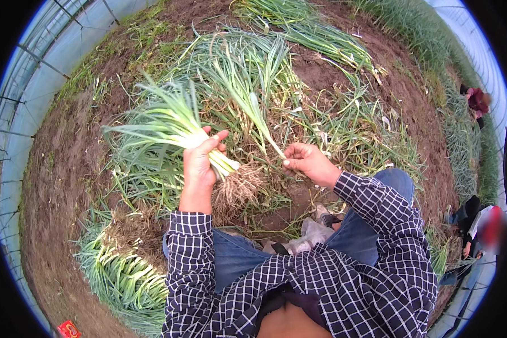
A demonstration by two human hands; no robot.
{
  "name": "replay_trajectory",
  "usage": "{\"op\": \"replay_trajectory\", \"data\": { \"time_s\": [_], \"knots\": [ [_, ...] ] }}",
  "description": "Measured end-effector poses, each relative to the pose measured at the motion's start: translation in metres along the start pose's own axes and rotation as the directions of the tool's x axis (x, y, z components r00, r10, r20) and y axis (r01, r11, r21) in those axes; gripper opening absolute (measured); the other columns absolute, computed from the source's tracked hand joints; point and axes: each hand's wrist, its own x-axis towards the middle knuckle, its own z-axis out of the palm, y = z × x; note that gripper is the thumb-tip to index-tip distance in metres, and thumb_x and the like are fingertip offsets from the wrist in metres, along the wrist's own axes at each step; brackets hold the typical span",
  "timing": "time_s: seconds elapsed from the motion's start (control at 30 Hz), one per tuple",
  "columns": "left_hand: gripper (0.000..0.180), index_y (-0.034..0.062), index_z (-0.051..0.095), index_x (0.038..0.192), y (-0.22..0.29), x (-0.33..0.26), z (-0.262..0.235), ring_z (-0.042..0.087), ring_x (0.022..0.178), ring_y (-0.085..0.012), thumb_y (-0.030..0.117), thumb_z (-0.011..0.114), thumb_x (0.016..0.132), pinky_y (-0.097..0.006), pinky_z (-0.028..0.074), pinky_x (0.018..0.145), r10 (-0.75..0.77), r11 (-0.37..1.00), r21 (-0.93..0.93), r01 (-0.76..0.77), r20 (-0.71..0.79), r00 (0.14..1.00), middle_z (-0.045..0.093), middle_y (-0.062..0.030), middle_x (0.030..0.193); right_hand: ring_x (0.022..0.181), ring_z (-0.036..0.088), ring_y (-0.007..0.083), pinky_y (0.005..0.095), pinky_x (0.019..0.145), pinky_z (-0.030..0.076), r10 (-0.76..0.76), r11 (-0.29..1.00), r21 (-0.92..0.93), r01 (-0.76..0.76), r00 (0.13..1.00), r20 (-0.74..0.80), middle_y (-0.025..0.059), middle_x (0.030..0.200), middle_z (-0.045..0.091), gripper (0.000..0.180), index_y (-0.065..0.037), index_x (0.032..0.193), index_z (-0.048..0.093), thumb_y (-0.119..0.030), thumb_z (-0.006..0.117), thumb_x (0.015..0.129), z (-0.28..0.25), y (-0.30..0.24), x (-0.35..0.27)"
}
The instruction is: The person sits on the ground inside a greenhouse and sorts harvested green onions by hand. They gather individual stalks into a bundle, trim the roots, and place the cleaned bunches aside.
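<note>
My left hand is closed around a bunch of green onions, the leaves fanning out to the far left. White stem ends stick out of the fist, with a tangle of brown roots just below them. To the right, my right hand pinches another green onion near its root end; its long leaves reach away over the loose pile. That pile of green onions lies on the soil beyond both hands.
Stacked green onions lie at my left, roots toward me. Stripped leaves litter the soil at right. More green onions lie farther off. A red packet sits at lower left. Other people are at the right edge, beside growing rows.
</note>
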Motion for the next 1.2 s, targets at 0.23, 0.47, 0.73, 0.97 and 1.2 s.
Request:
{"op": "replay_trajectory", "data": {
  "time_s": [0.23, 0.47, 0.73, 0.97, 1.2],
  "knots": [
    [0.041, -0.0002, 0.044, 0.109, -0.034, -0.002, 0.016, 0.059, 0.064, -0.018, -0.005, 0.063, 0.073, -0.029, 0.051, 0.055, -0.077, 0.997, 0.039, 0.073, 0.123, 0.989, 0.061, -0.0161, 0.087, 0.066, 0.051, 0.0052, 0.0215, 0.058, 0.043, -0.179, 0.929, -0.347, 0.131, 0.978, -0.111, 0.0009, 0.073, 0.058, 0.01, 0.0, 0.087, 0.055, -0.003, 0.062, 0.08, 0.024, 0.021, -0.001],
    [0.035, -0.0015, 0.051, 0.102, -0.046, -0.002, 0.019, 0.059, 0.062, -0.0181, -0.009, 0.063, 0.069, -0.029, 0.051, 0.058, -0.07, 0.997, 0.041, 0.066, 0.1, 0.993, 0.059, -0.0087, 0.076, 0.068, 0.053, 0.0099, 0.0264, 0.063, 0.046, -0.246, 0.806, -0.569, 0.164, 0.967, -0.07, 0.0057, 0.073, 0.059, 0.015, 0.001, 0.088, 0.055, -0.006, 0.064, 0.078, 0.025, 0.024, -0.001],
    [0.046, -0.0041, 0.045, 0.111, -0.035, 0.002, 0.021, 0.059, 0.058, -0.0184, -0.011, 0.062, 0.068, -0.028, 0.05, 0.054, 0.019, 0.978, 0.208, -0.018, 0.0, 1.0, 0.062, -0.017, 0.083, 0.059, 0.05, 0.0068, 0.022, 0.051, 0.042, -0.223, 0.933, -0.342, 0.114, 0.928, -0.297, 0.0017, 0.068, 0.055, 0.005, -0.004, 0.082, 0.056, -0.005, 0.06, 0.079, -0.003, 0.032, 0.015],
    [0.042, -0.003, 0.045, 0.112, 0.048, -0.008, -0.014, 0.054, 0.055, -0.0159, -0.008, 0.056, 0.072, -0.026, 0.045, 0.049, 0.19, 0.98, 0.07, -0.185, -0.077, 0.979, 0.059, -0.0151, 0.075, 0.088, 0.056, 0.0209, 0.0349, 0.075, 0.047, -0.418, 0.804, -0.474, -0.359, 0.227, -0.88, 0.0174, 0.103, 0.054, 0.035, 0.006, 0.111, 0.046, -0.006, 0.06, 0.081, -0.15, 0.024, 0.037],
    [0.035, 0.0017, 0.049, 0.111, 0.076, -0.001, -0.055, 0.049, 0.062, -0.0132, 0.0, 0.056, 0.078, -0.029, 0.041, 0.058, 0.247, 0.957, -0.114, -0.268, -0.172, 0.954, 0.056, -0.0082, 0.081, 0.101, 0.056, 0.0259, 0.0329, 0.087, 0.044, -0.154, 0.882, -0.456, -0.117, 0.843, -0.515, 0.0209, 0.11, 0.056, 0.043, 0.007, 0.117, 0.048, -0.01, 0.058, 0.079, -0.041, 0.073, 0.166]
  ]
}}
